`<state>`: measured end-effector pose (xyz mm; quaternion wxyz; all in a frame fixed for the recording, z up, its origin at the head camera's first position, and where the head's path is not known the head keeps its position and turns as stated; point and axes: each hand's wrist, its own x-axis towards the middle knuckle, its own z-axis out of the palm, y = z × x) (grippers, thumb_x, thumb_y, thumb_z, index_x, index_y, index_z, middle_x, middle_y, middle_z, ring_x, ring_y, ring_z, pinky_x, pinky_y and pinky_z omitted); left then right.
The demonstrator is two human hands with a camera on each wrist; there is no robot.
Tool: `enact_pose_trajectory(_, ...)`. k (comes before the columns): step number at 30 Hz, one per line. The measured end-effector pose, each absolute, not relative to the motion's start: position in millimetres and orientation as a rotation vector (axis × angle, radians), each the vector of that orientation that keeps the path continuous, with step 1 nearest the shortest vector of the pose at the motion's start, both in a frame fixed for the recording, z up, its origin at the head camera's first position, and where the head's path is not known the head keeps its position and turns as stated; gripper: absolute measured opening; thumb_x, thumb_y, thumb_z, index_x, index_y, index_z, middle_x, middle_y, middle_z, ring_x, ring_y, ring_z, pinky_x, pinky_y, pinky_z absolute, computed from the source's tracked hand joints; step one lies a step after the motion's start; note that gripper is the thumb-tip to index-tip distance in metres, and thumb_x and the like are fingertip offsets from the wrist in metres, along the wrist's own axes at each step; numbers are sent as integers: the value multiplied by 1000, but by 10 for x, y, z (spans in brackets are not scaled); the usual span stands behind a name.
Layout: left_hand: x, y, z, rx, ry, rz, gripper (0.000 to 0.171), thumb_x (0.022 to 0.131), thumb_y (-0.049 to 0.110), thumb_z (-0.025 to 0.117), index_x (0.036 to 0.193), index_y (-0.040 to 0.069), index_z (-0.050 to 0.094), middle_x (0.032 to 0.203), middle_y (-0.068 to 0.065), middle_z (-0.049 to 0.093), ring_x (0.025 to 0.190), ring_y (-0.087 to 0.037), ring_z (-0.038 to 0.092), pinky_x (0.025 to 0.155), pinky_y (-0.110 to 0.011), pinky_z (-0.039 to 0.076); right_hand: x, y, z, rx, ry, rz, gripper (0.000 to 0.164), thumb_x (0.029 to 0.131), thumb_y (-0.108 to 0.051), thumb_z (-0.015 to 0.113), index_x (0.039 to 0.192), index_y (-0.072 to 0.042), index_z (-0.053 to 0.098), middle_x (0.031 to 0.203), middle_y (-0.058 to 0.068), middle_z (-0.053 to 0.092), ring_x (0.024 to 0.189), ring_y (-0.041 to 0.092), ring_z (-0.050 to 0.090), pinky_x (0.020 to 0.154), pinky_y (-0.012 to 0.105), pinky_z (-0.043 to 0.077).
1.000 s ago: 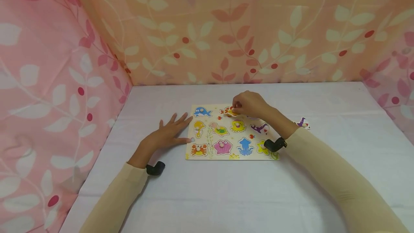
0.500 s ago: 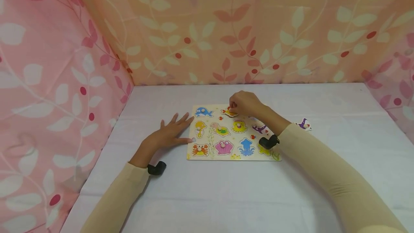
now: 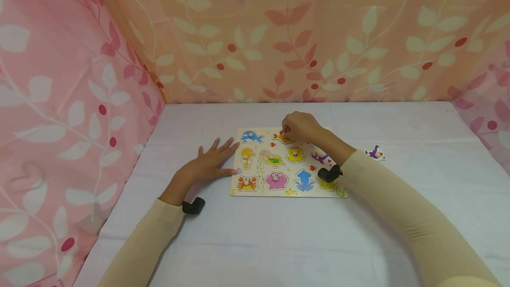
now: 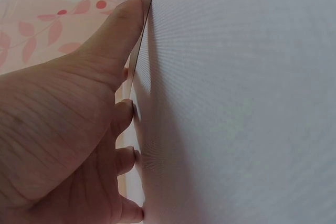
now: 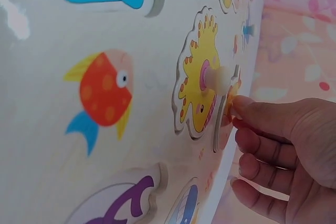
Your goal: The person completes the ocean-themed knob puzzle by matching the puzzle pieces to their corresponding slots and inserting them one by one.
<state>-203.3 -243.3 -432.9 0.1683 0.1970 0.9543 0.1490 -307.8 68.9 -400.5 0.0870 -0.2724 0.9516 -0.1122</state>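
Observation:
My right hand (image 3: 303, 126) reaches over the back row of a wooden peg puzzle board (image 3: 255, 193) and pinches a red and yellow fish piece (image 3: 282, 137) between thumb and finger. In the right wrist view the fish piece (image 5: 230, 98) is at the board's surface, partly hidden by the fingertips; whether it lies flush cannot be told. My left hand (image 3: 205, 163) lies with fingers spread at the board's left edge, its thumb touching the board. Beside the board's right side, a loose purple and white sea-animal piece (image 3: 375, 152) rests on the table, partly behind the right sleeve.
Knobbed pieces sit in the board, among them a blue whale (image 3: 251, 137), turtle (image 3: 272, 158), yellow octopus (image 3: 295, 155), crab (image 3: 247, 184) and pink shell (image 3: 276, 181). A purple picture (image 3: 320, 158) shows near the right forearm. Patterned curtains (image 3: 255, 56) border the white tablecloth (image 3: 255, 242).
My right hand has shifted slightly left with the fish piece, which was tilted above the board and now looks lower. In the last half second little moves. The left hand stays in place.

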Motion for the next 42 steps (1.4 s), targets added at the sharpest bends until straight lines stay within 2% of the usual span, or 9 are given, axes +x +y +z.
enact_pose_trajectory(13,-2052,-2425,-4350,546,2718,405,94,91,61,66,164,31,14,171,-1,5,155,-41,-4,109,-79,-3,-3078,706,-4032,-805,2802,-334,17,93,-26,76,96,-10,79,86,3,70,80,21,59,74,34,52)
enact_pose_trajectory(21,-2057,-2401,-4349,539,2723,402,95,90,61,67,164,31,15,171,-2,5,155,-41,-4,110,-79,-2,-3042,823,-4013,-802,2825,-393,17,93,-30,76,95,-13,78,86,1,69,82,22,58,74,35,51)
enact_pose_trajectory(31,-2050,-2392,-4351,527,2728,389,95,91,60,67,164,30,15,171,-2,6,155,-42,-4,110,-79,-3,-2867,1229,-3921,-849,2887,-482,18,92,-29,77,98,-12,78,77,-1,67,76,21,57,69,36,48)
enact_pose_trajectory(42,-2056,-2414,-4375,527,2721,410,95,91,61,66,164,31,14,171,0,4,155,-40,-6,110,-79,-5,-2592,1721,-3851,-714,2952,-509,19,93,-27,76,103,-12,78,83,2,67,78,23,57,69,38,49)
